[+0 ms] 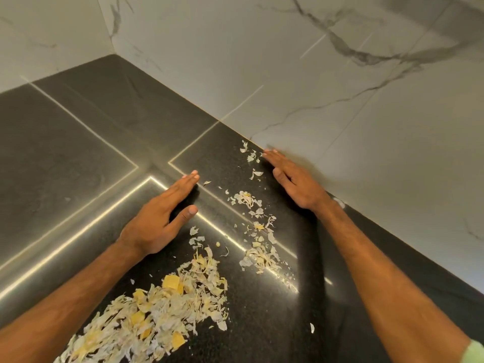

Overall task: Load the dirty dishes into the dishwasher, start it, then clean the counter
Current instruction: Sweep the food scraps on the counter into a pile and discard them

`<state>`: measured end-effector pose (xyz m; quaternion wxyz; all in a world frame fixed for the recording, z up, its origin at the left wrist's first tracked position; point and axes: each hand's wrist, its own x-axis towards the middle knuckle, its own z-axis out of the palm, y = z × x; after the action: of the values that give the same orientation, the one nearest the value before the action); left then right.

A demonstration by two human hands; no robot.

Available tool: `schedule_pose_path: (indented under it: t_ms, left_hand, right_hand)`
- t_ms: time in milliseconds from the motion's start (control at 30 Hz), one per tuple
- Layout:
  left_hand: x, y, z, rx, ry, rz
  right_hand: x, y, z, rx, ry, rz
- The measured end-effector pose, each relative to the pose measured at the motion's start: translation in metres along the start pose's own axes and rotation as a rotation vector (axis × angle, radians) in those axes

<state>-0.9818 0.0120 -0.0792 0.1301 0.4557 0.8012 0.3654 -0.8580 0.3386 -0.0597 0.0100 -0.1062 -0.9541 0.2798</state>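
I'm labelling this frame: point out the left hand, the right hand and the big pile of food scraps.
left hand [157, 218]: head view, back of hand.
right hand [296, 184]: head view, back of hand.
pile of food scraps [167, 307]: head view, heap's middle.

A wall of white marble-look tiles [340, 106] filled the upper right of the view, crossed by a heavy grey vein [366, 55] that ran from the top toward the right edge, with a thinner, fainter vein [327, 104] branching lower down. Thin straight grout joints [313, 47] cut the tiles into large slabs. At upper left it met a side wall [47, 30] of the same tile, paler in its veining, in a vertical inside corner [104, 24].
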Motion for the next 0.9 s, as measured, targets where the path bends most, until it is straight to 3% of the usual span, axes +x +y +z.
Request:
schedule_pose_path:
  t_ms: [100, 267, 367, 467, 567, 633, 733, 833, 900]
  left_hand:
    - [0.001, -0.001, 0.001, -0.002, 0.013, -0.003]
    - [0.001, -0.002, 0.002, 0.001, 0.014, -0.003]
    - [0.0, -0.002, 0.002, -0.021, 0.015, 0.0]
    - [0.0, -0.002, 0.002, -0.035, 0.023, 0.002]
    - [0.0, -0.001, 0.002, -0.036, 0.027, -0.002]
    - [0.0, 0.0, 0.002, -0.044, 0.035, -0.005]
    - [0.0, 0.001, 0.001, -0.076, 0.063, -0.023]
    - [0.001, 0.002, 0.0, -0.122, 0.098, -0.036]
    - [0.001, 0.002, 0.0, -0.145, 0.121, -0.044]
  right_hand:
    - [0.014, -0.001, 0.007, -0.043, -0.057, -0.038]
    - [-0.005, -0.048, 0.039, 0.25, -0.199, -0.185]
    - [0.004, -0.053, 0.037, 0.395, -0.051, -0.16]
    - [0.048, -0.037, 0.009, 0.207, 0.07, -0.044]
    - [0.083, -0.03, 0.014, -0.017, -0.103, -0.106]
    - [0.087, -0.031, 0.027, -0.071, -0.131, -0.138]
    - [0.067, -0.052, 0.042, 0.008, -0.183, -0.196]
    - [0.027, -0.081, 0.065, 0.02, -0.328, -0.379]
    - [0.008, -0.086, 0.07, 0.172, -0.372, -0.41]
